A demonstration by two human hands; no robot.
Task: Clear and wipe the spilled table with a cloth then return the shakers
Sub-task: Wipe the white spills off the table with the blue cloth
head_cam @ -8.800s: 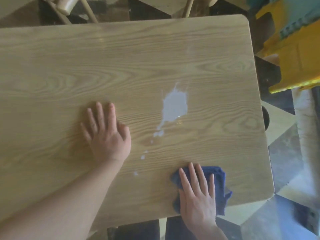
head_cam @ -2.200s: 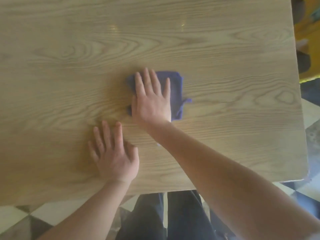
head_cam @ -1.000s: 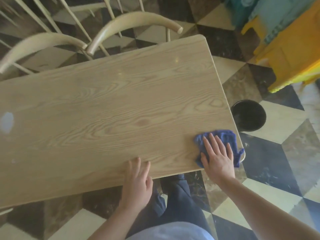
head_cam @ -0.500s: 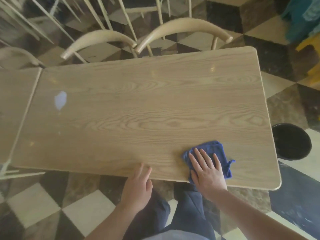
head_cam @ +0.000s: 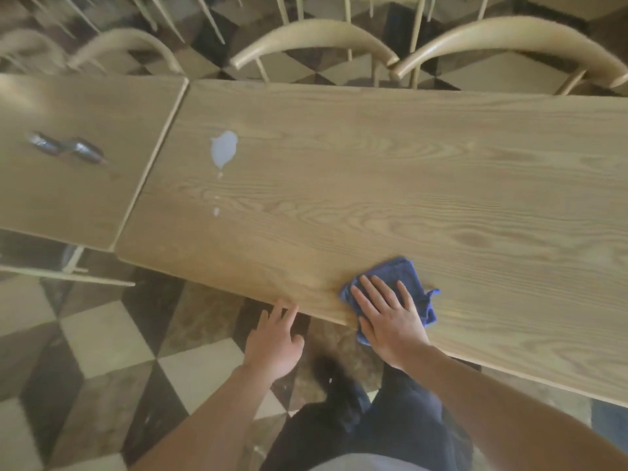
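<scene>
table (head_cam: 390,185): light wood grain, long; its near edge runs from lower left to right. a second table (head_cam: 68,185) is butted against its left end, a thin seam seen between them.

cloth (head_cam: 404,271): blue, crumpled, laid flat on the table at the near edge, right of centre; one corner hangs just over the edge.

right hand (head_cam: 390,321): pressed flat on the cloth, fingers spread and extended, not curled around it; the wrist lies off the table edge.

left hand (head_cam: 273,338): held open, fingers apart, only the fingertips touching the near edge, just left of the cloth; nothing is gripped.

spill (head_cam: 224,149): pale white puddle at the far left of the table, well apart from the cloth; small drops (head_cam: 216,211) are trailed toward the near side.

shakers (head_cam: 66,149): two dark blurred shapes on the second table, probably these, seemingly lying tilted; detail cannot be made out.

chairs (head_cam: 312,37): curved pale backs lined along the far side.

floor (head_cam: 102,334): checkered tiles, dark and pale.
</scene>
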